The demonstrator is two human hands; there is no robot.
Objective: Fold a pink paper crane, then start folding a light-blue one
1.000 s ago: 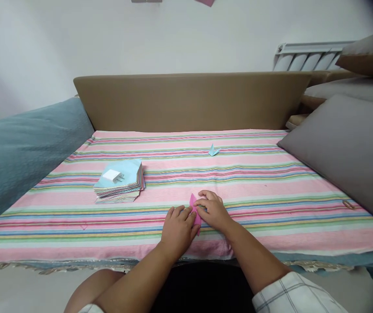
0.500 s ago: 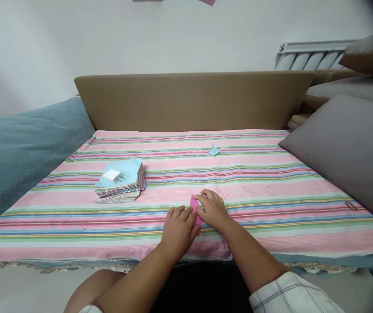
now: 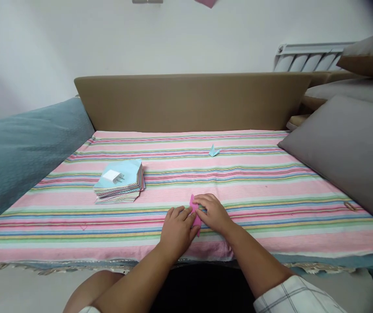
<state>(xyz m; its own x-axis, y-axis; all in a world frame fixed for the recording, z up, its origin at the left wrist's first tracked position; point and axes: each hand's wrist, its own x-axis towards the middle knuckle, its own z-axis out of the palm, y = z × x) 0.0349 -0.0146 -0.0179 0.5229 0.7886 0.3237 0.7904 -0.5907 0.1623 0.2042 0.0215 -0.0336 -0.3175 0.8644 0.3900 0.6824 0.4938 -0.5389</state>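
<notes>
In the head view, a narrow, folded bright pink paper point(image 3: 197, 221) lies on the near middle of the striped, mostly pink cloth point(image 3: 173, 189). The left hand point(image 3: 178, 229), fingers loosely spread, rests fingertips on its left side. The right hand point(image 3: 214, 213), half curled, touches its right side; whether it pinches, I cannot tell. Farther left, a stack of square coloured paper point(image 3: 129, 168) bears a white plastic charger point(image 3: 112, 175).

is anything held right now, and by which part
The pink paper: left hand at its middle, right hand near its far end; pinched or merely pressed, I can't tell.
</notes>
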